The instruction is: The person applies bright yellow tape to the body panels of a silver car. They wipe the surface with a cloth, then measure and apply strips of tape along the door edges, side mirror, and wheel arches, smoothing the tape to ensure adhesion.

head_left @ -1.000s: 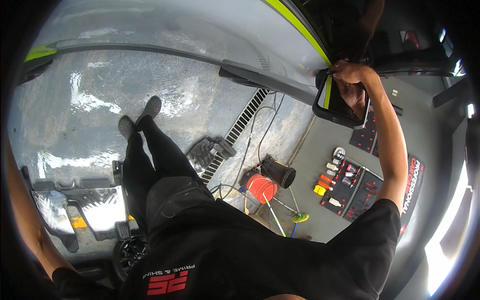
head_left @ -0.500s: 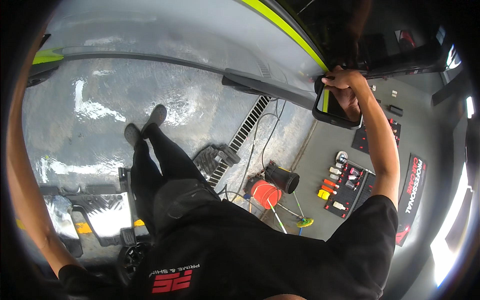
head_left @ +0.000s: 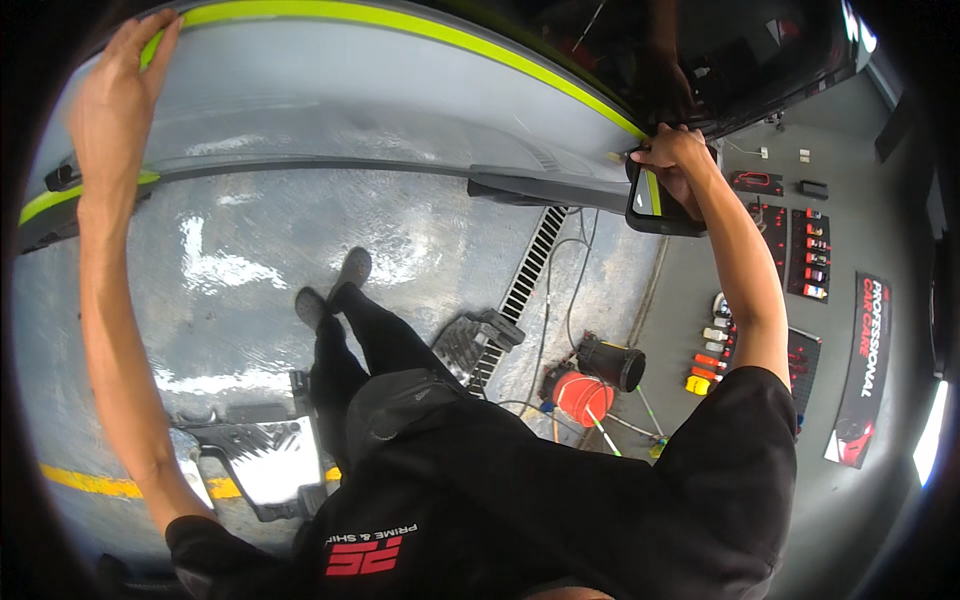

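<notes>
A grey car body panel (head_left: pixel 400 110) arches across the top of the view, with a long yellow-green strip (head_left: pixel 420 25) running along its upper edge. My left hand (head_left: pixel 125 95) is raised at the far left, fingers pinched on the strip's left part. My right hand (head_left: pixel 675 165) is raised at the right, fingers curled on the strip's right end just above a black side mirror (head_left: pixel 655 205). Both arms are stretched wide apart. My legs and dark shoes (head_left: pixel 335 290) stand on the wet floor below.
A floor drain grate (head_left: pixel 520 290) runs across the wet concrete. A red bucket (head_left: pixel 585 395), a black bucket (head_left: pixel 610 362), cables and a black ribbed mat (head_left: pixel 475 340) lie near it. Bottles and tools sit on wall mats (head_left: pixel 805 255) at the right. A yellow floor line (head_left: pixel 90 482) is at lower left.
My left hand has come into view at the upper left and taken the strip. The view has tilted up toward the panel. My right hand stays by the mirror.
</notes>
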Demonstrator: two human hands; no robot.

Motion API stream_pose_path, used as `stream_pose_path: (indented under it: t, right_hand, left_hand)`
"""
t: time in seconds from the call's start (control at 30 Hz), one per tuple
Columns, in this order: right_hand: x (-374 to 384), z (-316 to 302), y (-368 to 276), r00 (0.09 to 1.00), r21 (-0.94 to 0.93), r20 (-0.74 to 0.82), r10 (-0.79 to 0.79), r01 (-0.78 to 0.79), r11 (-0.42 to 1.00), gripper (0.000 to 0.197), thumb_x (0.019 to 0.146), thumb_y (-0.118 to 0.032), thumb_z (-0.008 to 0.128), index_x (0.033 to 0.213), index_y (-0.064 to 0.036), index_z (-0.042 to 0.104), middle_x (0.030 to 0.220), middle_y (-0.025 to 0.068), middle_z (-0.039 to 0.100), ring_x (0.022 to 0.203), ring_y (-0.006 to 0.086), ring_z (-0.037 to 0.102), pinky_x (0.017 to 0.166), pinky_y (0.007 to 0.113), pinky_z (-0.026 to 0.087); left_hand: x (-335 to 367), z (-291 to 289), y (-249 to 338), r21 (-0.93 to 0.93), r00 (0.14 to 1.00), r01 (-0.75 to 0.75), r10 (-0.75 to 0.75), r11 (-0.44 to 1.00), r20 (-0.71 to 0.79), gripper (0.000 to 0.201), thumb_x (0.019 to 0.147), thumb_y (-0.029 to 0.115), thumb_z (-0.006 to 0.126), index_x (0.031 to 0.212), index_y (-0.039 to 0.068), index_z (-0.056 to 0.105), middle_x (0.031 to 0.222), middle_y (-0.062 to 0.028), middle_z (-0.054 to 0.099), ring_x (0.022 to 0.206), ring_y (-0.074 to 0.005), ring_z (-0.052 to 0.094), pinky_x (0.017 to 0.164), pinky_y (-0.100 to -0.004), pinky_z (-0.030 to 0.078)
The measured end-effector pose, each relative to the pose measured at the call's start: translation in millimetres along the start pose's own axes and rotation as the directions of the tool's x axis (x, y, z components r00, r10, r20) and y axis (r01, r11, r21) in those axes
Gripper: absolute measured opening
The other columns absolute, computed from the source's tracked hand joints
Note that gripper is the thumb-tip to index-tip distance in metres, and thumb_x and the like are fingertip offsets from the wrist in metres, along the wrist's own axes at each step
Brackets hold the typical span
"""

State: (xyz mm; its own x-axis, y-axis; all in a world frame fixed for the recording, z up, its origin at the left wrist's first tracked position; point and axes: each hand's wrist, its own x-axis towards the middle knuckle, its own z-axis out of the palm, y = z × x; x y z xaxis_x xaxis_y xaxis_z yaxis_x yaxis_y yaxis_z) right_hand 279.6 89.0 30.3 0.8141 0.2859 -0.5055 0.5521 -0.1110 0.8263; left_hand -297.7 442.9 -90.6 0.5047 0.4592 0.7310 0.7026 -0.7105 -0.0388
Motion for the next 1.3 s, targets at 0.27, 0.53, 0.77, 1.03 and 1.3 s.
stream_pose_path:
  t: [0.27, 0.53, 0.77, 1.03, 1.3]
  right_hand:
    - [-14, 1, -3, 0.996, 0.096, -0.092, 0.011, -0.002, 0.995, 0.075, 0.093, -0.075, 0.064, 0.143, -0.0203, 0.071, 0.157, 0.0061, 0.056, 0.148, 0.0320, 0.047, 0.118, 0.050, 0.035]
    - [2, 5, -6, 0.989, 0.102, -0.142, 0.041, -0.026, 0.994, 0.077, 0.088, -0.074, 0.072, 0.144, -0.0212, 0.071, 0.149, 0.0080, 0.066, 0.145, 0.0342, 0.054, 0.117, 0.055, 0.037]
    - [-6, -2, -6, 0.998, 0.087, -0.059, 0.019, -0.014, 0.996, 0.084, 0.090, -0.077, 0.065, 0.152, -0.0191, 0.063, 0.158, 0.0058, 0.057, 0.148, 0.0321, 0.049, 0.117, 0.054, 0.038]
    - [-3, -4, -7, 0.996, 0.140, -0.087, 0.018, -0.006, 0.990, 0.077, 0.087, -0.072, 0.075, 0.144, -0.0205, 0.070, 0.152, 0.0062, 0.063, 0.146, 0.0333, 0.051, 0.115, 0.057, 0.039]
    - [-14, -18, 18, 0.992, 0.439, -0.123, -0.042, 0.092, 0.894, 0.044, 0.091, -0.038, 0.079, 0.127, -0.0144, 0.079, 0.119, 0.0115, 0.080, 0.116, 0.0333, 0.076, 0.097, 0.047, 0.060]
  left_hand:
    - [24, -17, 28, -0.104, 0.988, 0.131, -0.121, 0.986, 0.091, 0.021, 0.101, 0.028, 0.073, 0.111, 0.011, 0.080, 0.111, -0.0117, 0.077, 0.090, -0.0370, 0.077, 0.074, -0.0447, 0.060]
    - [41, -21, 37, -0.095, 0.978, 0.185, -0.174, 0.978, 0.118, 0.018, 0.100, 0.026, 0.073, 0.107, 0.012, 0.081, 0.103, -0.0087, 0.076, 0.086, -0.0370, 0.075, 0.072, -0.0482, 0.059]
    - [38, -23, 40, -0.040, 0.966, 0.190, -0.179, 0.981, 0.185, 0.019, 0.100, 0.027, 0.073, 0.108, 0.012, 0.081, 0.103, -0.0100, 0.076, 0.087, -0.0375, 0.076, 0.072, -0.0484, 0.060]
    - [35, -27, 17, -0.017, 0.950, 0.272, -0.266, 0.962, 0.165, 0.021, 0.099, 0.026, 0.075, 0.110, 0.009, 0.082, 0.103, -0.0122, 0.076, 0.087, -0.0373, 0.075, 0.075, -0.0473, 0.059]
    - [47, -54, 28, -0.083, 0.953, 0.252, -0.233, 0.964, 0.196, 0.022, 0.100, 0.025, 0.074, 0.112, 0.007, 0.081, 0.106, -0.0138, 0.076, 0.091, -0.0382, 0.074, 0.080, -0.0467, 0.058]
